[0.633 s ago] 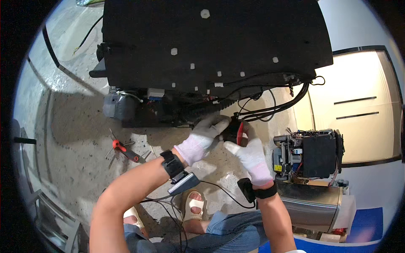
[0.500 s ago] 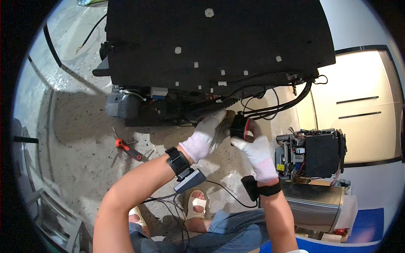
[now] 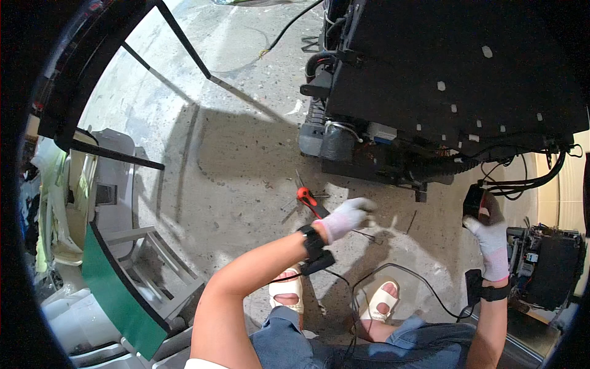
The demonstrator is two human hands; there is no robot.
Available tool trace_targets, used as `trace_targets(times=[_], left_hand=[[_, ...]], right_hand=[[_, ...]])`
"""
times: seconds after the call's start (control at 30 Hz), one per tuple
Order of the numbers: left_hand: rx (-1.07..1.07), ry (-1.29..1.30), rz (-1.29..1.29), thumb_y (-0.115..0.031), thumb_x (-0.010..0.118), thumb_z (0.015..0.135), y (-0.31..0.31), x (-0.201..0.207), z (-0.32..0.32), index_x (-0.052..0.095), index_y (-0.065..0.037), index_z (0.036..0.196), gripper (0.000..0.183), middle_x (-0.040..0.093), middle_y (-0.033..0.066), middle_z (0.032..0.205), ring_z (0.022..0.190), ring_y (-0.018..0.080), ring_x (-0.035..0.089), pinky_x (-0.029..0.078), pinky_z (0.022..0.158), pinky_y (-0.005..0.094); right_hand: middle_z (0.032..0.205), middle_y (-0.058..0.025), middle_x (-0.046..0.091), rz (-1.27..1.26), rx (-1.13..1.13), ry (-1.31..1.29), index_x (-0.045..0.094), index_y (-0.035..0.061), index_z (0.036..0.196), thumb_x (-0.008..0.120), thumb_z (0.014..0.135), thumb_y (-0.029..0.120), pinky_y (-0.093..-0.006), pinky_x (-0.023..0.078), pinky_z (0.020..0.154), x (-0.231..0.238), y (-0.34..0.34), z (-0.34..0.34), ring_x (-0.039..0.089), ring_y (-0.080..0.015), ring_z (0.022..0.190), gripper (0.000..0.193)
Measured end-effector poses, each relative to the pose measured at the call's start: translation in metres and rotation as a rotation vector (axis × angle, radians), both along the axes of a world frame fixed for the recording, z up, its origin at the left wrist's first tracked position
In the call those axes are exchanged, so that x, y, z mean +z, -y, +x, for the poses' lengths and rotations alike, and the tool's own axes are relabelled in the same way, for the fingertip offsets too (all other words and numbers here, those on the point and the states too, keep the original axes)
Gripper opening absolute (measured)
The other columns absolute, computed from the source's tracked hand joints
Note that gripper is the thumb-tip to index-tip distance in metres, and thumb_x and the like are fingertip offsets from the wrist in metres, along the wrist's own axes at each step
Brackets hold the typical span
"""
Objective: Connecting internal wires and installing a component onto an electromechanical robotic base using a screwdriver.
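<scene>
My right hand [image 3: 490,230], in a white work glove, grips a black block-shaped part [image 3: 472,205] below the big machine's right end. Thick black cables [image 3: 530,184] run close above that part; whether they join it cannot be told. Over the floor, my gloved left hand [image 3: 350,219] hangs free with nothing visible in it, its fingers loosely apart and slightly blurred. Just beyond its wrist lies a red-and-black folding multi-tool [image 3: 311,200] with several thin blades fanned out. The large black machine [image 3: 418,55] has a flat panel dotted with white hex-shaped pieces.
A smaller opened machine [image 3: 549,264] stands at the right. Grey frames and a green panel [image 3: 120,292] fill the lower left. A loose black cable [image 3: 289,31] lies at the top, and a wrist-device cord [image 3: 399,265] loops across near my sandalled feet.
My left hand has left the spot beside the black part and moved left toward the multi-tool. My right hand keeps its grip. The view has turned left.
</scene>
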State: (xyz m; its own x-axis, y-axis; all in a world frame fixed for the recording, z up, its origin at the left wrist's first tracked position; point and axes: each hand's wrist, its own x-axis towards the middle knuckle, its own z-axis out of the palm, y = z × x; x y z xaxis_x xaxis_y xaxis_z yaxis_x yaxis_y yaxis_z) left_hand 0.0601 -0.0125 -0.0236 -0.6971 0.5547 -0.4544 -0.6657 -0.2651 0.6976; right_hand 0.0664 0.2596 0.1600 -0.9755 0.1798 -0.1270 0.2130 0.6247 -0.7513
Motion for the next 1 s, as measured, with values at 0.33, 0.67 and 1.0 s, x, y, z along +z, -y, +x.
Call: trace_targets(times=[0.33,0.67,1.0], left_hand=[[0.862,0.217,-0.367,-0.034,0.046,0.087,0.175,-0.065,0.009,0.052,-0.010,0.108,0.033,0.058,0.0002,0.087,0.071,0.0096,0.054,0.040,0.058,0.0202],[0.854,-0.016,-0.425,-0.056,0.025,0.087,0.186,-0.100,-0.008,0.028,-0.005,0.134,0.069,0.026,0.0088,0.139,0.129,0.0204,0.020,0.013,0.104,0.0318],[1.084,0.022,-0.455,-0.043,0.038,0.089,0.149,-0.073,-0.029,0.048,-0.005,0.118,0.049,0.048,0.0087,0.120,0.111,0.0188,0.043,0.028,0.096,0.0316]], right_hand=[[0.119,-0.0121,0.047,-0.059,-0.041,0.051,0.036,-0.0006,0.126,0.070,0.063,0.006,-0.0292,0.045,0.082,0.002,0.009,-0.004,0.052,-0.0190,0.097,0.072],[0.108,-0.0093,0.055,-0.777,-0.260,0.173,0.047,0.0052,0.118,0.061,0.078,0.010,-0.0320,0.050,0.073,-0.002,0.009,-0.011,0.056,-0.0184,0.091,0.043],[0.107,-0.0054,0.056,-1.272,-0.311,0.143,0.053,0.0151,0.111,0.047,0.083,0.049,-0.0398,0.042,0.068,0.003,0.008,-0.012,0.052,-0.0198,0.094,0.045]])
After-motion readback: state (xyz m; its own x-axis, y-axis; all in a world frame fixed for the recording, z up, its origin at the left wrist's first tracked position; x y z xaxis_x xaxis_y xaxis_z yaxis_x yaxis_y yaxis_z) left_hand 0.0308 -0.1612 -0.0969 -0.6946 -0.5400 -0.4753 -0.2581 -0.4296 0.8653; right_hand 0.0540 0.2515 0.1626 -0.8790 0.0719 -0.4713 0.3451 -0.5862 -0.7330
